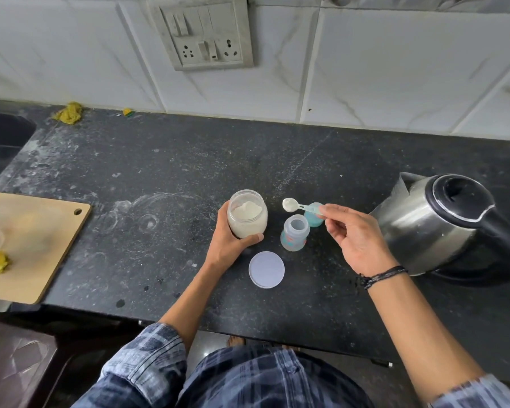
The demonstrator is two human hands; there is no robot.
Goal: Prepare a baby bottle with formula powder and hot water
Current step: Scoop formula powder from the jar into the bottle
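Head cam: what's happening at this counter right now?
A person is preparing baby formula. The left hand grips the open powder jar. The right hand pinches a scoop loaded with powder, held beside the uncapped baby bottle, not yet tipped in. The jar's lid lies flat in front of the bottle; the kettle stands at the right.

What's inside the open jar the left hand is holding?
Pale formula powder, heaped near the mouth of the jar. The left hand wraps its lower side, so how deep the powder goes there is hidden. The scoop is outside it, in the right hand.
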